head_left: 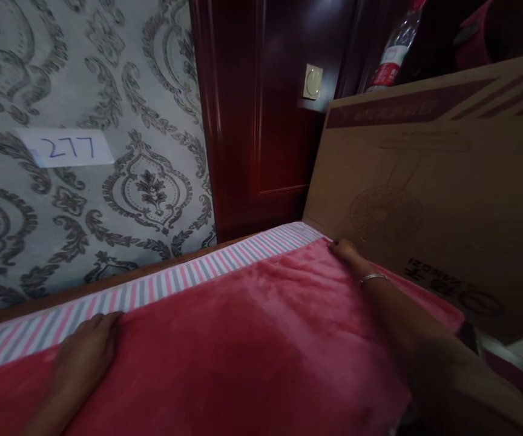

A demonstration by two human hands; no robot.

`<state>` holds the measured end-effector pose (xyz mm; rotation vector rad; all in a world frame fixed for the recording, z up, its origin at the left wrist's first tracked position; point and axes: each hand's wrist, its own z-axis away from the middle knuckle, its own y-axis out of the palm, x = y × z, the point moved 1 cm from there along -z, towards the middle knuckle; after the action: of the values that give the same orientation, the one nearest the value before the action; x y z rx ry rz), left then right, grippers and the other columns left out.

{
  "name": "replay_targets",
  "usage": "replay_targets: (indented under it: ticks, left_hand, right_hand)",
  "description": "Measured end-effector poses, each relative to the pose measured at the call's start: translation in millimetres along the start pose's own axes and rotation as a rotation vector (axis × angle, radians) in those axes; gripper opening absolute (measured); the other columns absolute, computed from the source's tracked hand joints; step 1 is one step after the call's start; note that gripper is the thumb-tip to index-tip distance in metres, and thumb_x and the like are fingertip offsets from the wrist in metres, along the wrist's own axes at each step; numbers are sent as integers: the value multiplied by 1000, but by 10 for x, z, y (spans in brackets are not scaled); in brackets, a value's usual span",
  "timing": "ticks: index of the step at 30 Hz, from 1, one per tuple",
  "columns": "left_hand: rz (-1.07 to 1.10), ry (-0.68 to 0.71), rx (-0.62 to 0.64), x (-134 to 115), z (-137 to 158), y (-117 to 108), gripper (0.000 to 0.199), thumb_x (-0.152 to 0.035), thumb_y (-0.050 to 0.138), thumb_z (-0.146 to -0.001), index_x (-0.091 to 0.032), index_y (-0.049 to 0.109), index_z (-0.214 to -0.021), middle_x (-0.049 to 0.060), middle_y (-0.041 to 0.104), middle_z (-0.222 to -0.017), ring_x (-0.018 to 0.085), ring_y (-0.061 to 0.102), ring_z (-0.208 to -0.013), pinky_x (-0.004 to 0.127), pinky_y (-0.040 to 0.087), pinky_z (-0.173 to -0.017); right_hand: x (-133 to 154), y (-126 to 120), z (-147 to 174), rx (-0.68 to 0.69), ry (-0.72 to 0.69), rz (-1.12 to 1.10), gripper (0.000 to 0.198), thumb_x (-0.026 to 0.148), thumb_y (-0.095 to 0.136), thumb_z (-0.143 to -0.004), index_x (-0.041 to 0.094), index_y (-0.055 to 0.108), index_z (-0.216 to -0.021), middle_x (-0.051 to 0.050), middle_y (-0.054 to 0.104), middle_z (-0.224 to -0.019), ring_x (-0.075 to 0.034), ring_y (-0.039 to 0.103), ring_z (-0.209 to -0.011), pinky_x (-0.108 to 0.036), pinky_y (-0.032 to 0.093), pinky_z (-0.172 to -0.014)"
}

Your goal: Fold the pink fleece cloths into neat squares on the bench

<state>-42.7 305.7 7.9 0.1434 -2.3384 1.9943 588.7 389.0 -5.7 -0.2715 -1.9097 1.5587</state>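
Spreading beneath the fingers [111, 321], a red blanket [207, 357] fills the foreground. A cardboard box [429, 163] stands beside the right ones, striped fabric [198, 272] just beyond. The left hand [86, 348] lies, fingers nearly together; the right hand [347, 249] curls its fingers; whether either grips is unclear.

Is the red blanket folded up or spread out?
Spread out: the red blanket lies wide under the left hand and right hand, along the striped cloth.

Right wrist [362, 266]: one bangle [373, 278], narrow, silver-toned, plain as far as visible; any clasp or marking too small to tell. Right hand [347, 250] and right forearm [393, 309] bare. Left hand [89, 345] and left wrist [64, 390] bare, detail blurred.
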Motion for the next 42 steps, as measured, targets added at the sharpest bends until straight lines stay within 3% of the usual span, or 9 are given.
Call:
replay_targets:
  ticks: [4, 10, 16, 27, 29, 32, 34, 37, 42]
  left_hand:
    - [-3, -18, 6, 29, -10, 40, 55, -20, 16, -97, -13, 64, -124, 17, 69, -122, 30, 64, -112, 41, 49, -95]
    - [48, -10, -47, 94, -31, 112, 52, -22, 20, -95, -20, 67, -117, 15, 71, -117, 31, 65, -109, 43, 50, -95]
    - [123, -39, -77, 79, 0, 67, 49, -31, 22, -97, -21, 67, -112, 13, 72, -118, 31, 64, -112, 44, 51, -92]
    - [-2, -70, 20, -22, 24, -83, 46, -21, 28, -100, -10, 67, -121, 18, 70, -122, 32, 65, -115, 43, 50, -92]
    - [-7, -72, 34, -56, 42, -138, 45, -21, 30, -99, -10, 67, -121, 19, 70, -122, 32, 65, -116, 42, 50, -92]
    - [-4, -76, 15, -76, 56, -167, 44, -22, 31, -98, -12, 68, -120, 17, 71, -121, 30, 66, -115, 40, 51, -89]
    - [7, -78, -7, -73, 57, -154, 44, -22, 32, -97, -13, 69, -119, 16, 71, -121, 31, 65, -114, 39, 51, -87]
    - [45, -75, -38, -58, 48, -107, 44, -22, 33, -96, -14, 70, -117, 16, 72, -120, 32, 65, -114, 40, 50, -87]
    - [72, -89, -78, -37, 28, -29, 44, -23, 32, -96, -15, 70, -115, 17, 71, -117, 32, 65, -112, 42, 51, -86]
  right_hand:
    - [0, -30, -11, -54, 17, -18, 27, 28, 62, -92, 9, 71, -109, -19, 71, -106, -27, 68, -98, -29, 49, -76]
    - [-10, -40, 57, -250, 50, -60, 35, 26, 38, -103, 13, 57, -130, -19, 57, -132, -25, 61, -112, -32, 45, -88]
    - [-47, 46, 36, -196, 69, -70, 31, 28, 48, -99, 10, 61, -122, -20, 66, -112, -29, 64, -103, -35, 46, -82]
    - [0, 8, 117, -213, -8, -17, 36, 26, 42, -101, 1, 62, -118, -31, 63, -114, -38, 60, -112, -47, 46, -91]
    - [102, -27, 196, -233, -87, -11, 36, 17, 40, -98, 0, 62, -121, -33, 59, -124, -41, 53, -122, -54, 43, -97]
    - [375, -5, 393, -199, -331, -29, 39, 11, 44, -93, 13, 65, -126, -19, 61, -133, -31, 51, -127, -46, 40, -106]
    - [591, 78, 561, -88, -578, -92, 39, 11, 49, -90, 21, 68, -122, -9, 66, -127, -23, 58, -120, -36, 43, -105]
    - [831, 216, 778, 91, -869, -204, 32, 14, 52, -91, 21, 71, -114, -7, 69, -118, -19, 63, -109, -31, 46, -100]
    - [930, 292, 870, 47, -803, -167, 19, 12, 54, -89, 18, 70, -98, -5, 67, -102, -16, 62, -94, -24, 47, -86]
